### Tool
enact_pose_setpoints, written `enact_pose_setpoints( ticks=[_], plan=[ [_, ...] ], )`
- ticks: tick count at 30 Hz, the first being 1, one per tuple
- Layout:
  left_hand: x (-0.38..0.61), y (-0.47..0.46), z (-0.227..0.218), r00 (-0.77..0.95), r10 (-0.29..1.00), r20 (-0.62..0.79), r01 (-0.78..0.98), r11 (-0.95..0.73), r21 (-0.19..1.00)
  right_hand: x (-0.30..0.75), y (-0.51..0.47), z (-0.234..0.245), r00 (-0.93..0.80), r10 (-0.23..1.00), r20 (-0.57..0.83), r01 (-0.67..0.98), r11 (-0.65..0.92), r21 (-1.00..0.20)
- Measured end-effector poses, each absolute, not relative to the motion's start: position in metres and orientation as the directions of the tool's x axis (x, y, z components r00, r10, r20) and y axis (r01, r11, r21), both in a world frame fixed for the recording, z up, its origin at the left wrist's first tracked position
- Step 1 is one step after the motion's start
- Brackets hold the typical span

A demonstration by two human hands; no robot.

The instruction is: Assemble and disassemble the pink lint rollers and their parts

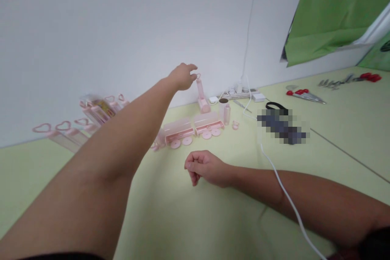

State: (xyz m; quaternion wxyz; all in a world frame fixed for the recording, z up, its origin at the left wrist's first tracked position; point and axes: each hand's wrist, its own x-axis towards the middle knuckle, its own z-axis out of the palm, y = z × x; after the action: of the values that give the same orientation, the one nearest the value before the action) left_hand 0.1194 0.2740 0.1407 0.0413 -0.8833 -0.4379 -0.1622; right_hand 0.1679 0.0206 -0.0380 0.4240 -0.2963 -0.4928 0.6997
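Note:
My left hand [183, 77] reaches far out toward the wall, its index finger and thumb apart. The thumb tip is right at the small loop on top of a slim pink clear tube [200, 88]; I cannot tell whether they touch. Below the tube is a pink rounded piece [204, 105]. My right hand [208, 167] is above the table nearer to me, fingers loosely curled in, with nothing visible in them. Just beyond it lie two pink trough-shaped pieces with clear covers [179, 126] and pink discs [206, 134] along their front.
Pink clear tubes with heart-shaped loops [63, 125] stand at left, partly behind my left arm. A cup [223, 105], power strip [243, 92] and tweezers [243, 106] are at the back. A white cable [283, 189] crosses over my right forearm. Red-handled pliers [306, 95] lie right.

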Motion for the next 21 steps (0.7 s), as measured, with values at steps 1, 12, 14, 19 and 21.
enact_pose_setpoints(
  ticks=[1, 12, 14, 19, 21],
  plan=[
    [0.127, 0.281, 0.14, 0.577, 0.766, 0.283, 0.785, -0.616, 0.067, 0.168, 0.021, -0.038, -0.466, 0.885, 0.001, -0.298, -0.156, -0.942],
    [0.15, 0.321, 0.128, 0.569, 0.756, 0.323, 0.773, -0.626, 0.102, 0.17, 0.023, -0.036, -0.481, 0.877, -0.014, -0.276, -0.167, -0.947],
    [0.15, 0.326, 0.127, 0.514, 0.779, 0.36, 0.8, -0.586, 0.126, 0.171, 0.023, -0.035, -0.482, 0.876, -0.027, -0.264, -0.175, -0.948],
    [0.151, 0.337, 0.122, 0.354, 0.856, 0.377, 0.873, -0.447, 0.194, 0.172, 0.023, -0.034, -0.482, 0.875, -0.048, -0.238, -0.183, -0.954],
    [0.152, 0.34, 0.119, 0.288, 0.878, 0.382, 0.886, -0.396, 0.242, 0.172, 0.023, -0.033, -0.482, 0.875, -0.048, -0.233, -0.181, -0.955]
  ],
)
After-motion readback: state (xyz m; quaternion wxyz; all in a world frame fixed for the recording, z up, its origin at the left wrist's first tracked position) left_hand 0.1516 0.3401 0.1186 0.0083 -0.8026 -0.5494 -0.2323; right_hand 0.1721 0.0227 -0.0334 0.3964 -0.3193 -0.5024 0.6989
